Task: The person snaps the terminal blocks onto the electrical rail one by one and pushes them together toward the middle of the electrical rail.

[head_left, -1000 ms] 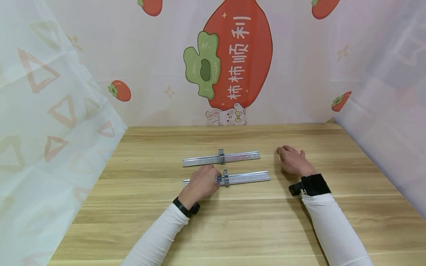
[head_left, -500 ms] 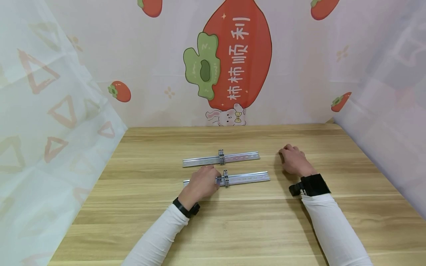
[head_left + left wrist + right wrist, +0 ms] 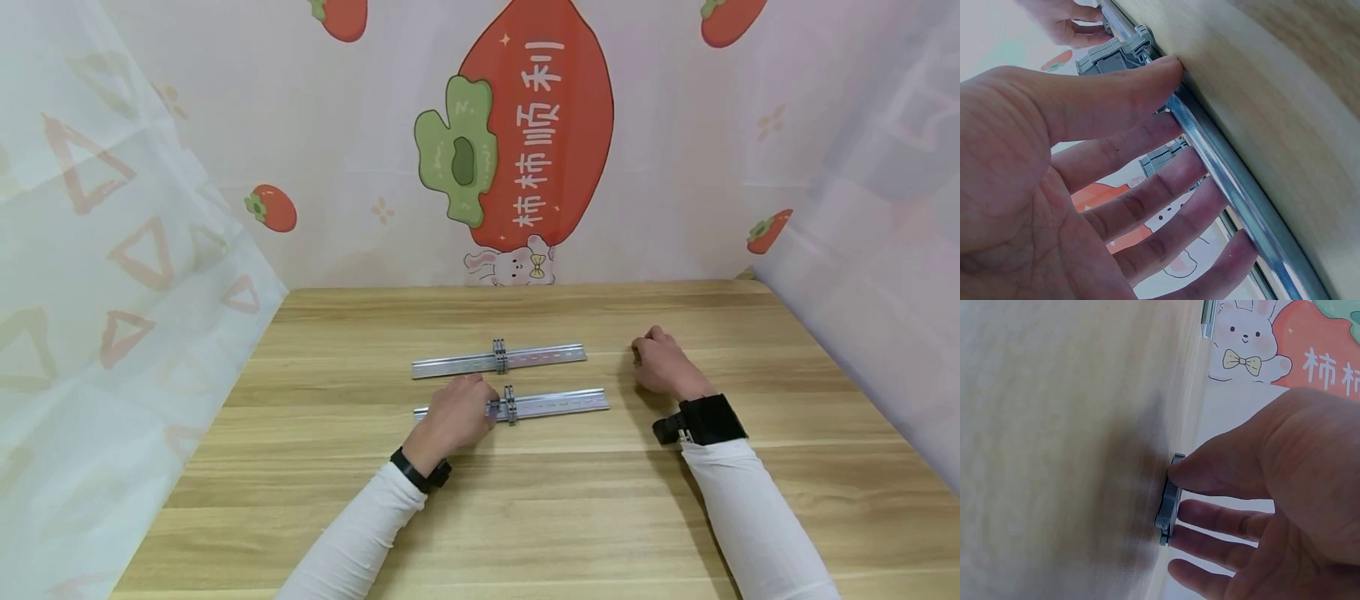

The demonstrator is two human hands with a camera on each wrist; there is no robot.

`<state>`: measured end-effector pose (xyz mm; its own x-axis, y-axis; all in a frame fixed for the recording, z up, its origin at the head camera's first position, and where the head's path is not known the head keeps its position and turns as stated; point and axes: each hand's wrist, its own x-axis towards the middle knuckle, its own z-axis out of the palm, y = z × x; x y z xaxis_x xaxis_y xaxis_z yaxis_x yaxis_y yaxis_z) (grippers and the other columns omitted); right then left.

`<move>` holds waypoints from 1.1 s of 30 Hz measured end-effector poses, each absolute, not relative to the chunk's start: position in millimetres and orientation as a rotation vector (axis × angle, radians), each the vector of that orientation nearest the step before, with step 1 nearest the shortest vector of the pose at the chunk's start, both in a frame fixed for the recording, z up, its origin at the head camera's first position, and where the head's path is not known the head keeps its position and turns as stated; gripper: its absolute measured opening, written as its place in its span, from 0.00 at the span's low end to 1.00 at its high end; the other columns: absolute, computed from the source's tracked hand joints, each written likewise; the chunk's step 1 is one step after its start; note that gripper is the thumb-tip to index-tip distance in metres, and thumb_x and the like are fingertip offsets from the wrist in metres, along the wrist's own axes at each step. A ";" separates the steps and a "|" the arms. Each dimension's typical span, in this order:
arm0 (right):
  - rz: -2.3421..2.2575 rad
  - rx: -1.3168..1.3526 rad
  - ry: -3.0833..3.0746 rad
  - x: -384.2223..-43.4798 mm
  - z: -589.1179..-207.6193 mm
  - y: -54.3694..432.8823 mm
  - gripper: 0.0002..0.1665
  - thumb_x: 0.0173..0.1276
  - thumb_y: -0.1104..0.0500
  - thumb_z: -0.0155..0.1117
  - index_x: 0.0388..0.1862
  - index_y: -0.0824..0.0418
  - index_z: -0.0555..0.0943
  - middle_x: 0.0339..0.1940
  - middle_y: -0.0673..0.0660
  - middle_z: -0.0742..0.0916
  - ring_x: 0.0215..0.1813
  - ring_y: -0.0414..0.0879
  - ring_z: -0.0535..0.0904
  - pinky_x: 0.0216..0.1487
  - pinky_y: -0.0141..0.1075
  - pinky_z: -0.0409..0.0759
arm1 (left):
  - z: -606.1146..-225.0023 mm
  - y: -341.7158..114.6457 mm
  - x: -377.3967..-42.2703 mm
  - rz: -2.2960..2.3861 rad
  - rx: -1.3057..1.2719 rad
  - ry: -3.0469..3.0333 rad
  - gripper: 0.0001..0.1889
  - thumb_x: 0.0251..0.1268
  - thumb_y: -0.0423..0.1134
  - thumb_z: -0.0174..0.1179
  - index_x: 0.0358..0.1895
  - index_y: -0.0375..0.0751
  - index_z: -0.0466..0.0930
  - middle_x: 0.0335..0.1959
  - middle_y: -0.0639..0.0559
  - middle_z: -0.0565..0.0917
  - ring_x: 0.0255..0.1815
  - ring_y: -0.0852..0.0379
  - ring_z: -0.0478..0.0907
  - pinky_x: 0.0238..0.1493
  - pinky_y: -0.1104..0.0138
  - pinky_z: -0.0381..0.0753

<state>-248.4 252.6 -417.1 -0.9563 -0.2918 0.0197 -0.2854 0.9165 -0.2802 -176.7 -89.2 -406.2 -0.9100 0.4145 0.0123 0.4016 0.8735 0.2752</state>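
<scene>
My left hand (image 3: 457, 410) grips the nearer slotted metal DIN rail (image 3: 562, 403), thumb on the near side and fingertips along the far side. Just right of that hand, grey clips (image 3: 511, 405) sit side by side across the rail; the left wrist view has one grey clip (image 3: 1113, 59) beyond the thumb. Over at the right, my right hand (image 3: 666, 367) pinches a small grey plastic clip (image 3: 1171, 494) at the tabletop, between thumb and fingertips. From the head camera, this piece is mostly hidden by the fingers.
A second DIN rail (image 3: 450, 365) lies behind the first, roughly parallel, with grey clips (image 3: 499, 356) near its middle. The wooden table (image 3: 570, 517) ends at a printed backdrop (image 3: 337, 167), with white side sheets at left and right.
My right hand has shifted slightly rightward and its fingers have drawn in. The left hand stays on the nearer rail, and both rails lie as before.
</scene>
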 end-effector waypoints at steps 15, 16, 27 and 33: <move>-0.448 -0.415 3.042 -247.6 -416.3 252.9 0.24 0.69 0.66 0.52 0.60 0.81 0.74 0.58 0.80 0.73 0.62 0.76 0.67 0.64 0.62 0.66 | -406.8 -89.0 -176.1 0.406 0.653 3.004 0.09 0.58 0.34 0.72 0.42 0.42 0.91 0.38 0.49 0.83 0.39 0.51 0.79 0.29 0.60 0.79; -0.449 -0.414 3.041 -247.5 -416.3 252.7 0.24 0.70 0.66 0.51 0.60 0.81 0.74 0.58 0.80 0.73 0.63 0.76 0.67 0.64 0.62 0.65 | -406.9 -89.0 -176.1 0.406 0.654 3.005 0.09 0.58 0.34 0.72 0.42 0.41 0.91 0.38 0.49 0.83 0.39 0.51 0.79 0.29 0.60 0.79; -0.415 -0.393 3.049 -247.5 -415.4 250.8 0.23 0.72 0.64 0.54 0.58 0.82 0.75 0.58 0.80 0.74 0.62 0.77 0.67 0.64 0.63 0.66 | -407.3 -89.1 -175.7 0.412 0.648 3.001 0.08 0.58 0.34 0.71 0.42 0.41 0.91 0.37 0.50 0.82 0.38 0.51 0.78 0.28 0.60 0.79; -0.432 -0.391 3.061 -249.4 -417.3 251.8 0.23 0.72 0.63 0.54 0.59 0.80 0.76 0.57 0.80 0.75 0.62 0.76 0.68 0.63 0.63 0.66 | -407.4 -88.8 -176.8 0.404 0.646 3.001 0.07 0.58 0.33 0.71 0.41 0.42 0.91 0.36 0.50 0.82 0.36 0.52 0.77 0.27 0.61 0.78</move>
